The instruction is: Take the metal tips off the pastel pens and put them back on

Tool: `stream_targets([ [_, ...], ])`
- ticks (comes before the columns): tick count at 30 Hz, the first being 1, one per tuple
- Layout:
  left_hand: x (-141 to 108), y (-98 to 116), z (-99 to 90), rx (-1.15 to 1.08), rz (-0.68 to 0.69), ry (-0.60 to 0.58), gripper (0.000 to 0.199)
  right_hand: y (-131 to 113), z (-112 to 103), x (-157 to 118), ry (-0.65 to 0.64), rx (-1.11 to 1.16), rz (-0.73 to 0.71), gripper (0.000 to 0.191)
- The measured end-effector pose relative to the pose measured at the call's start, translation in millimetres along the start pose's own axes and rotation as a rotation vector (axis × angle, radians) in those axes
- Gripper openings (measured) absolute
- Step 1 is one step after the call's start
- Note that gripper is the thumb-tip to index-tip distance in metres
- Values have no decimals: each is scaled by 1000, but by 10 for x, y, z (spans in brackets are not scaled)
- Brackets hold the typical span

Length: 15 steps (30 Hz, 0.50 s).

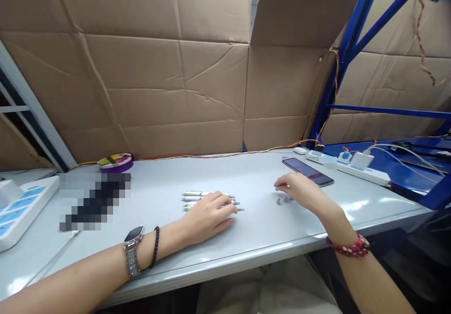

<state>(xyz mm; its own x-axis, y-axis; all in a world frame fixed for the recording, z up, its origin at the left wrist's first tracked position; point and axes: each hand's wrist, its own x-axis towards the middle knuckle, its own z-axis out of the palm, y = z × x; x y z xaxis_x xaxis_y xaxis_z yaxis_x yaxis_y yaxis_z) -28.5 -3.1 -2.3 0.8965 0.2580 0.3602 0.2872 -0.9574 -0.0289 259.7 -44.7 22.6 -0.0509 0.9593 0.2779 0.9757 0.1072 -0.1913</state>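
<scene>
Several slim pens (190, 199) with pale, patterned barrels lie side by side on the white table (155, 178). Across them rests my left hand (213, 213), palm down, its fingers stretched flat over the barrels and covering their middles. To the right, my right hand (296, 189) bends down toward the tabletop with thumb and fingers drawn together. A tiny pale bit shows at its fingertips, too small to name. Just below those fingers lie small grey cone-like pieces (279, 202), partly hidden by the hand.
A phone (310, 172) lies behind my right hand, near a power strip (362, 171) with plugged-in chargers. At left are a purple tape roll (115, 163), a pixelated dark object (97, 201) and another power strip (28, 206). Cardboard (158, 79) stands along the back.
</scene>
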Motion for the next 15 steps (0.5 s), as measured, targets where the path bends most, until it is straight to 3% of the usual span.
stream_targets([
  [15,11,0,9,24,-20,11,15,-18,-76,112,-258,-69,31,17],
])
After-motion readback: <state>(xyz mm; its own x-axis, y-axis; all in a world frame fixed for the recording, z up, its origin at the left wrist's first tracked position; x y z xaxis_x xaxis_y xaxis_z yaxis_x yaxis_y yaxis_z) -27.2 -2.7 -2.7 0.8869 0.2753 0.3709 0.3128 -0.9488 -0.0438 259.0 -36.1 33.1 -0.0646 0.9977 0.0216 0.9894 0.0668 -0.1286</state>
